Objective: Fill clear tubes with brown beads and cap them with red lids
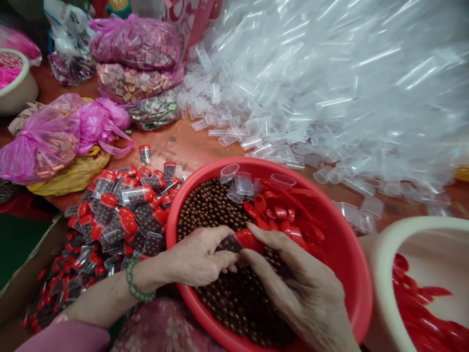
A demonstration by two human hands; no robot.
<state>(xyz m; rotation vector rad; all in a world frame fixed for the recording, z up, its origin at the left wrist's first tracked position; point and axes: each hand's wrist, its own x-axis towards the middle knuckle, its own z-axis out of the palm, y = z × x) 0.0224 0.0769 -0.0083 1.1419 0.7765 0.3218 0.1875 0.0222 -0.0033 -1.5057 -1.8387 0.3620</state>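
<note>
Over a red basin [351, 244], my left hand [200, 254] grips a small clear container [229, 243] filled with brown balls. My right hand [300, 278] pinches the red cap [249, 240] at the container's right end, thumb below and fingers above. Cap and container touch. Brown balls [210, 208] fill the basin's left and lower part. Red caps [293, 230] lie at its right, and several empty clear containers [244, 183] rest at its back.
Filled, red-capped containers [117, 220] are heaped left of the basin, some in a box. A large pile of clear containers [311, 88] covers the back right. A white tub [381, 259] with red parts stands right. Pink bags [135, 44] sit back left.
</note>
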